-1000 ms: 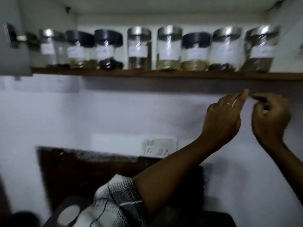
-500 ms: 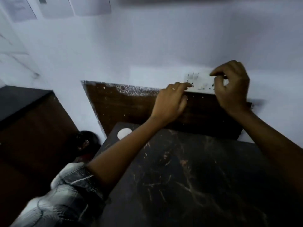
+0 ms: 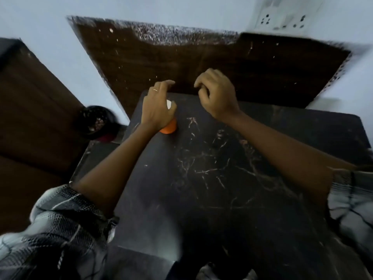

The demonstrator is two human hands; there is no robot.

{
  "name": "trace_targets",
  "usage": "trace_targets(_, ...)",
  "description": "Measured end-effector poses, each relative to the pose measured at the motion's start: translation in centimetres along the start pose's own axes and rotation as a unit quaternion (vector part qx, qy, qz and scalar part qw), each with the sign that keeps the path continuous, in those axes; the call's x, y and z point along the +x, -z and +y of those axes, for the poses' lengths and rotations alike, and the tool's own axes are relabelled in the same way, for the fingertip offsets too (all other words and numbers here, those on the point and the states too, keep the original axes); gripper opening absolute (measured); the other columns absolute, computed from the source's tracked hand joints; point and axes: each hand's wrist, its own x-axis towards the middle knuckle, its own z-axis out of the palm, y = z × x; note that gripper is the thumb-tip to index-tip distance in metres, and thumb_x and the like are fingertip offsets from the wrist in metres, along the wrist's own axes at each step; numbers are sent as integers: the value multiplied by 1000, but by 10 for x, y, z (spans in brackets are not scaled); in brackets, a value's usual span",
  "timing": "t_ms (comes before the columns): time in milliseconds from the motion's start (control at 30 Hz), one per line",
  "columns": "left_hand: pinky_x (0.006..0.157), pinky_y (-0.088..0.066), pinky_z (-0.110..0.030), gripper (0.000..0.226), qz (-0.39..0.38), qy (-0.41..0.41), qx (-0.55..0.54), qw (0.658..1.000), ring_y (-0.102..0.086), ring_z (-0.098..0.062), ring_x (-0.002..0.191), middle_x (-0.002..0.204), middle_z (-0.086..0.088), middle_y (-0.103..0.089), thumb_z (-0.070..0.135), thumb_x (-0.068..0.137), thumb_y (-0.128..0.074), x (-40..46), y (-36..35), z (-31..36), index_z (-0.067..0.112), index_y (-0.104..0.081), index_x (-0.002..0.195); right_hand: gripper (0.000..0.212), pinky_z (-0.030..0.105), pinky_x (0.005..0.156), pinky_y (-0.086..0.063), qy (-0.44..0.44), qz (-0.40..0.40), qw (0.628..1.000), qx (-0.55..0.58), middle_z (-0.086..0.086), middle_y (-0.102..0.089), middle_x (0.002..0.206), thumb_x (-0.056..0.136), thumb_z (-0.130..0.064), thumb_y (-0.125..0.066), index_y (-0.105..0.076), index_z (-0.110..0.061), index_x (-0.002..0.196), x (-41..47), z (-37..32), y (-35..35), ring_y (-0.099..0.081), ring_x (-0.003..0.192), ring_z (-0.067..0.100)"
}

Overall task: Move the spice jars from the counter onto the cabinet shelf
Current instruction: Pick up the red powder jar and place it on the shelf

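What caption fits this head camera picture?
Left hand over an orange thing on a dark counter, right hand empty.

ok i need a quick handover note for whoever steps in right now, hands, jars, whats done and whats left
Left hand: over the dark counter, fingers loosely curled above an orange-and-white object; whether it grips it cannot be told.
Right hand: loosely curled, holding nothing, above the counter's back edge.
Jars: none can be made out on the counter; the shelf is out of view.
Done: cannot be judged from this view.
Left: identify the orange-and-white object; look up to confirm the shelf.
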Motion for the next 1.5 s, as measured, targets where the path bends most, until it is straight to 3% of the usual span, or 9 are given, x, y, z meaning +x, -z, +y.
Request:
trace_targets(200,107,-31,-43,69,-69,107,-49,991,-31,-32,136,149,-14,-30,19,83,-59,-15,-22,-57,8,-28,144,40,36,87,-46,-75,-140,987,6,11,-56,118,81,-7,-49,-56,-8,120,-22,-7,-73,-54,105,24)
trace_targets(333,118,-18,-44,95,-151,149,-108,971,-16,-30,144,156,-15,-16,35,72,-60,-23,-35,-80,5,-13,149,69,42,108,-33,-133,-250,959,13,12,-29,150,81,-16,-59,-30,-16,144,-30,-5,-106,-31,137,28)
trace_targets(467,116,-21,-41,115,-199,189,-182,944,-19,-27,144,157,-11,-16,45,65,-66,-21,-42,-92,10,1,151,83,50,113,-27,-151,-321,935,15,13,-12,157,82,-24,-64,-16,-19,149,-28,-5,-128,-20,142,33)
trace_targets(633,109,-37,-41,96,-167,216,-207,940,-38,-26,134,147,-10,-36,38,73,-77,-15,-52,-95,11,-21,146,85,60,110,-27,-176,-362,915,26,11,-12,158,83,-28,-63,-11,-21,150,-31,-6,-141,-22,141,36)
trace_targets(800,95,-48,-42,80,-126,218,-166,953,-53,-24,118,133,-7,-52,42,71,-78,-19,-56,-84,14,-38,134,74,53,112,-29,-229,-308,918,98,13,-26,154,84,-23,-61,-24,-14,148,-33,-7,-132,-27,140,32)
trace_targets(1000,83,-45,-28,75,-107,167,-139,970,-54,-22,116,129,-6,-56,49,70,-76,-4,-56,-40,16,-44,129,52,39,104,-42,-267,-177,941,110,12,-49,136,84,-6,-52,-46,-9,136,-34,3,-80,-46,125,26)
trace_targets(1200,77,-46,-24,63,-76,81,-198,974,-58,-14,102,117,-2,-63,46,71,-76,35,-38,48,15,-54,121,35,36,86,-47,-256,-41,963,72,15,-53,113,81,-1,-50,-60,-8,113,-9,27,9,-55,104,29)
trace_targets(1367,74,-46,-15,50,-75,26,-295,952,-61,-8,95,107,4,-66,43,75,-75,65,-15,132,15,-62,114,28,32,91,-45,-260,27,960,98,14,-56,111,85,-3,-49,-65,-9,107,12,37,103,-57,103,24)
trace_targets(1500,62,-47,-5,35,-83,-24,-358,930,-60,-2,82,96,6,-66,37,81,-71,86,9,197,14,-64,107,24,13,80,-43,-253,50,952,163,10,-59,115,87,-4,-51,-65,-9,105,21,39,185,-55,101,12)
